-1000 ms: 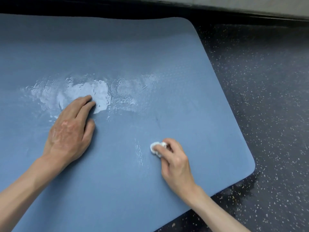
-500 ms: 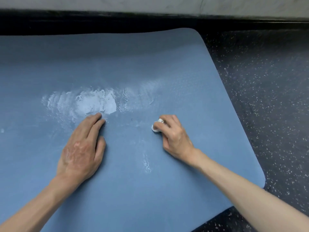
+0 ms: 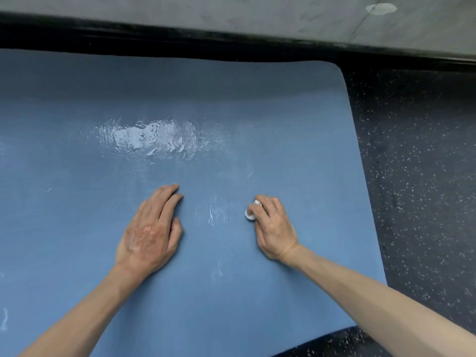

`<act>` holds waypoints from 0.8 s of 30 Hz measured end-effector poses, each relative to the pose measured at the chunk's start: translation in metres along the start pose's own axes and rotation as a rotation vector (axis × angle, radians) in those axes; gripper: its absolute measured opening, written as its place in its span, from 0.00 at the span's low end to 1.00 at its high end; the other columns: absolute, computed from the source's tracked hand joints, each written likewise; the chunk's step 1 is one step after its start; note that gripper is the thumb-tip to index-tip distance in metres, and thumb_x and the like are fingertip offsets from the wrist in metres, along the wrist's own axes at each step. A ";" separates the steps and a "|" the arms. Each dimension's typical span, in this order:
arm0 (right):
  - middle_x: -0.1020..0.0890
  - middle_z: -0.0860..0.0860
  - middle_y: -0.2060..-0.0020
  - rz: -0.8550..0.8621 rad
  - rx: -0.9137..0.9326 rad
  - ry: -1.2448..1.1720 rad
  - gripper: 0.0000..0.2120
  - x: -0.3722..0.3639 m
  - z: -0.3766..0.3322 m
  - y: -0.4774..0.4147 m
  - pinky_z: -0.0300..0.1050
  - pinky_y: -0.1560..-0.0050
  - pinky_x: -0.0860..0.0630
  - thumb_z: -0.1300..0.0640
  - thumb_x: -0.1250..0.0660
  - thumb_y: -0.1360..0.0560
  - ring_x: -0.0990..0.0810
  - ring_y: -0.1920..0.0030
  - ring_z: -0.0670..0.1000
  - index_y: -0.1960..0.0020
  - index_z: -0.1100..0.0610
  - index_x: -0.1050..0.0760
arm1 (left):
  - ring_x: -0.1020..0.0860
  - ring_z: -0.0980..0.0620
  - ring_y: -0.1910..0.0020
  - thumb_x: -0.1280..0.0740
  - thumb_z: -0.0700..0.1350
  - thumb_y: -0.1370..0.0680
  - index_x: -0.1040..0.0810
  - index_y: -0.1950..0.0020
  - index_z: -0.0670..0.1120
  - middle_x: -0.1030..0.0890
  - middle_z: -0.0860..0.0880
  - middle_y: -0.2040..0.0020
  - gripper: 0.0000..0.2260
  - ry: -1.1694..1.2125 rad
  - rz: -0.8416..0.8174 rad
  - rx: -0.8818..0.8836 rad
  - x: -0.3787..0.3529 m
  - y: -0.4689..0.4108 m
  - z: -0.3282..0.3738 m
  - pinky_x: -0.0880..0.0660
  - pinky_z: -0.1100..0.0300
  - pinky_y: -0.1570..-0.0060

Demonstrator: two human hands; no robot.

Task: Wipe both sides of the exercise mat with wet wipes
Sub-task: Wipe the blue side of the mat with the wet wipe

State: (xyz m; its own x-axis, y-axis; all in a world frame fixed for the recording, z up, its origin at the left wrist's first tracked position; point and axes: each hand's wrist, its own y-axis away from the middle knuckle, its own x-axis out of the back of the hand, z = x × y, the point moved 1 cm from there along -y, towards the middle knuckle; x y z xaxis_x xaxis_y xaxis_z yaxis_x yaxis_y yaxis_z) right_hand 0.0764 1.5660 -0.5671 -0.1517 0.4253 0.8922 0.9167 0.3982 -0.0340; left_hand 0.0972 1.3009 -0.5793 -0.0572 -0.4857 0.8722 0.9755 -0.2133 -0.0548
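Note:
A blue exercise mat (image 3: pixel 283 124) lies flat on the floor and fills most of the view. A shiny wet patch (image 3: pixel 152 137) sits on it beyond my hands. My left hand (image 3: pixel 152 228) rests flat on the mat, fingers straight and pointing away from me. My right hand (image 3: pixel 273 225) grips a small bunched white wet wipe (image 3: pixel 250 213) and presses it onto the mat. Most of the wipe is hidden under the fingers. Thin wet streaks (image 3: pixel 213 215) show between the two hands.
Dark speckled flooring (image 3: pixel 417 176) runs along the mat's right edge and near corner. A black skirting strip (image 3: pixel 231 45) and a grey wall (image 3: pixel 257 14) stand just past the mat's far edge.
My right hand has slid the wipe away from me and to the right across the mat. The view has tilted up, showing more wall. My left hand stays flat in place.

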 end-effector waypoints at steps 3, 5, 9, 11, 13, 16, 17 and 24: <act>0.25 0.56 0.53 -0.017 -0.014 -0.013 0.09 0.000 -0.001 -0.002 0.52 0.57 0.28 0.65 0.45 0.28 0.31 0.59 0.56 0.51 0.56 0.33 | 0.29 0.41 0.32 0.44 0.43 0.22 0.26 0.35 0.35 0.27 0.40 0.31 0.20 0.009 -0.020 0.025 0.004 0.000 0.001 0.33 0.48 0.32; 0.25 0.56 0.52 -0.013 -0.010 -0.024 0.09 0.001 0.002 -0.003 0.52 0.57 0.27 0.65 0.44 0.28 0.31 0.58 0.56 0.51 0.55 0.33 | 0.29 0.41 0.31 0.44 0.43 0.22 0.26 0.34 0.35 0.27 0.40 0.31 0.20 0.014 -0.034 0.026 0.003 -0.002 0.003 0.34 0.50 0.30; 0.25 0.54 0.52 -0.003 0.011 -0.046 0.09 -0.004 0.007 -0.001 0.51 0.57 0.29 0.63 0.43 0.29 0.31 0.58 0.55 0.51 0.54 0.33 | 0.29 0.43 0.31 0.43 0.45 0.22 0.25 0.34 0.37 0.27 0.42 0.30 0.21 0.002 -0.044 0.042 0.003 -0.002 0.002 0.38 0.53 0.27; 0.26 0.53 0.52 0.010 0.035 -0.063 0.09 -0.007 0.008 -0.001 0.50 0.56 0.29 0.62 0.43 0.29 0.31 0.57 0.54 0.50 0.54 0.33 | 0.30 0.44 0.31 0.43 0.46 0.23 0.26 0.33 0.38 0.27 0.44 0.30 0.21 -0.019 -0.048 0.068 0.005 0.001 0.003 0.42 0.58 0.26; 0.27 0.52 0.52 0.029 0.066 -0.088 0.09 -0.008 0.010 0.002 0.48 0.56 0.30 0.62 0.43 0.30 0.30 0.57 0.54 0.51 0.54 0.32 | 0.31 0.46 0.30 0.43 0.46 0.23 0.26 0.33 0.39 0.27 0.44 0.30 0.21 -0.047 -0.066 0.099 0.006 0.002 0.005 0.44 0.61 0.25; 0.28 0.51 0.56 0.052 0.088 -0.123 0.07 -0.005 0.009 0.001 0.46 0.58 0.31 0.62 0.44 0.29 0.32 0.59 0.53 0.53 0.53 0.33 | 0.32 0.46 0.29 0.44 0.46 0.22 0.26 0.32 0.39 0.28 0.44 0.29 0.21 -0.115 -0.085 0.146 0.007 0.004 0.013 0.47 0.63 0.25; 0.28 0.51 0.57 0.065 0.088 -0.129 0.06 -0.005 0.009 0.001 0.46 0.59 0.31 0.62 0.44 0.28 0.32 0.59 0.53 0.54 0.53 0.33 | 0.33 0.46 0.29 0.45 0.45 0.22 0.27 0.32 0.39 0.28 0.43 0.29 0.21 -0.133 -0.090 0.157 0.006 0.005 0.015 0.47 0.63 0.25; 0.27 0.52 0.57 0.060 0.094 -0.149 0.05 -0.002 0.009 0.003 0.47 0.59 0.30 0.61 0.43 0.28 0.32 0.59 0.53 0.55 0.54 0.30 | 0.27 0.41 0.34 0.46 0.45 0.21 0.27 0.34 0.39 0.27 0.42 0.32 0.20 -0.125 0.037 0.293 -0.017 0.000 0.051 0.38 0.56 0.30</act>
State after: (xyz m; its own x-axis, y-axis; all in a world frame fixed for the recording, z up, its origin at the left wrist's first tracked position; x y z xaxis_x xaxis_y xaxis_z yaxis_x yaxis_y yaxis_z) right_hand 0.0760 1.5738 -0.5735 -0.1570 0.5637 0.8109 0.8881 0.4397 -0.1337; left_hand 0.1087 1.3528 -0.5692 -0.0117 -0.3764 0.9264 0.9972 0.0643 0.0388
